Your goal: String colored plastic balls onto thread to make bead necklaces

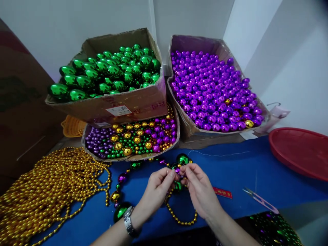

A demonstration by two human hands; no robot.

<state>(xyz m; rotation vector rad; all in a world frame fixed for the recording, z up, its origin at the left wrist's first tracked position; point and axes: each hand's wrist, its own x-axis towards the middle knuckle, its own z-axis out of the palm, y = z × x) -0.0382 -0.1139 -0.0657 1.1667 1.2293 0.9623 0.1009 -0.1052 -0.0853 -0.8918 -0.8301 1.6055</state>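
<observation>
A wide, flat blue bench (238, 171) is carrying nearly everything. Along its back edge, a big brown cardboard box (143, 102) is holding shiny green balls (112, 71), and to its right another brown cardboard box (189, 128) is holding shiny purple balls (210, 89), with a few gold ones mixed in. A lower cardboard box (130, 158) is sitting in front of the green balls' box, partly under it, and is showing purple, green and gold beads. A big heap of shiny gold bead strings (58, 184) is covering the bench's left end. A round red plastic tray (302, 150) is resting at the right end. A small orange basket (68, 125) is peeking out near the back left corner. A string of big and small green, purple and gold beads (123, 178) is lying across the middle, running from near the front edge up to the hands. The left hand (160, 182), wearing a silver metal watch (128, 220) on its wrist, is pinching that string with thumb and finger. The right hand (200, 188) is pinching close beside it, but its fingers are hiding just what they are gripping. A loop of little gold beads (182, 223) is lying below them, near the front edge. Pink-handled metal snips (265, 201) are lying by the front edge, toward the right. A small flat red strip (222, 192) is lying just beside the right hand. A thin white thread (217, 155) is stretching along near the back edge.
</observation>
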